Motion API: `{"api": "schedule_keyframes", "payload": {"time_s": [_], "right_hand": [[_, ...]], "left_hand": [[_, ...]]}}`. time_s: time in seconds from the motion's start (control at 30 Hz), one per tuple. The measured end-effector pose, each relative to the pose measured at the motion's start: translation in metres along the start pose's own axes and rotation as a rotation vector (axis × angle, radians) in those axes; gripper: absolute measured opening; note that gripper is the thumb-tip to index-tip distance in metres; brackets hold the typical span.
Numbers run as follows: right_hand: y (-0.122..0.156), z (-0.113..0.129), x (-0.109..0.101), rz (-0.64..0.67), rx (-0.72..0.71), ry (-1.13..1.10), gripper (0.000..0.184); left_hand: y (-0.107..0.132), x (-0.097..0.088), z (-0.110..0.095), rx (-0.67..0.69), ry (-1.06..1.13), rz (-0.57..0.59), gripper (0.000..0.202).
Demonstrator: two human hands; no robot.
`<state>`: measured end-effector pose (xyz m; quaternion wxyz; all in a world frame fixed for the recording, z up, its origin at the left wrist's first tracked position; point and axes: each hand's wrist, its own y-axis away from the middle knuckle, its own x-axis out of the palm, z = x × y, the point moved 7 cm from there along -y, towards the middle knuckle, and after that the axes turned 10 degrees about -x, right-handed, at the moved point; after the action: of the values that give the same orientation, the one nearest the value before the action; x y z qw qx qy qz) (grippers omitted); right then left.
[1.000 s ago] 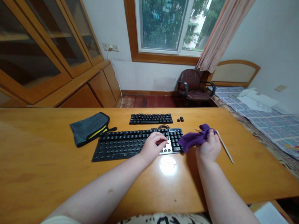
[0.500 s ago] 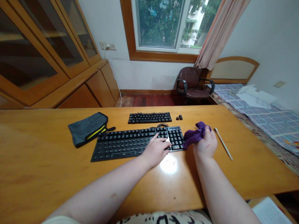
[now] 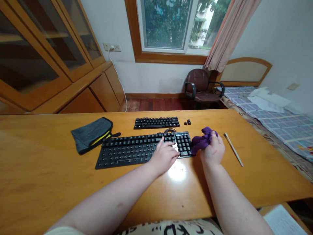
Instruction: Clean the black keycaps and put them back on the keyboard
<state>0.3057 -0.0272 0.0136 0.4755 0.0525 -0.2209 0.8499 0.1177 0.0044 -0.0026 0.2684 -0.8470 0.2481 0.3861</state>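
Note:
A black keyboard lies in the middle of the desk, its main letter area stripped of keycaps while the number pad and top rows keep theirs. My left hand rests on it, fingers spread, left of the number pad. My right hand is closed around a bunched purple cloth, which hangs at the keyboard's right edge. Behind the keyboard sits a block of black keycaps in rows, with a few loose keycaps to its right.
A folded grey cloth with yellow inside lies left of the keyboard. A thin pale stick is right of my right hand. Beyond the wooden desk stand a brown armchair and a bed.
My right hand and the purple cloth have shifted slightly left. My left hand stays on the keyboard with its fingers moved only a little.

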Motion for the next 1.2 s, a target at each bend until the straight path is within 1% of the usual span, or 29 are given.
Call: {"api": "schedule_keyframes", "payload": {"time_s": [0.13,0.23,0.33,0.4,0.53,0.8,1.0,1.2], "right_hand": [[0.0005,-0.0046,0.0011,0.030,0.033,-0.025,0.031],[0.0003,-0.0061,0.0012,0.043,0.039,-0.037,0.030],[0.0003,-0.0063,0.0025,0.058,0.050,-0.049,0.031],[0.0005,-0.0049,0.0034,0.062,0.047,-0.046,0.031],[0.0011,0.0002,0.0033,0.049,0.013,0.018,0.029],[0.0025,-0.0056,0.0046,0.063,0.064,0.001,0.033],[0.0019,-0.0006,0.0043,0.056,0.021,0.043,0.032],[0.0026,-0.0034,0.0058,0.077,0.058,0.008,0.033]], "left_hand": [[0.0000,-0.0003,-0.0014,-0.008,0.007,-0.014,0.016],[-0.0009,-0.0009,-0.0004,-0.048,0.001,-0.024,0.018],[-0.0012,-0.0003,0.0007,-0.068,-0.021,-0.023,0.014],[-0.0010,0.0001,0.0006,-0.057,-0.027,-0.024,0.012],[-0.0008,0.0000,0.0011,-0.044,-0.018,-0.039,0.013],[-0.0018,0.0017,0.0034,-0.047,-0.034,-0.017,0.012],[-0.0018,0.0027,0.0029,-0.050,-0.034,-0.004,0.011],[-0.0020,0.0034,0.0021,-0.054,-0.056,-0.006,0.013]]}}
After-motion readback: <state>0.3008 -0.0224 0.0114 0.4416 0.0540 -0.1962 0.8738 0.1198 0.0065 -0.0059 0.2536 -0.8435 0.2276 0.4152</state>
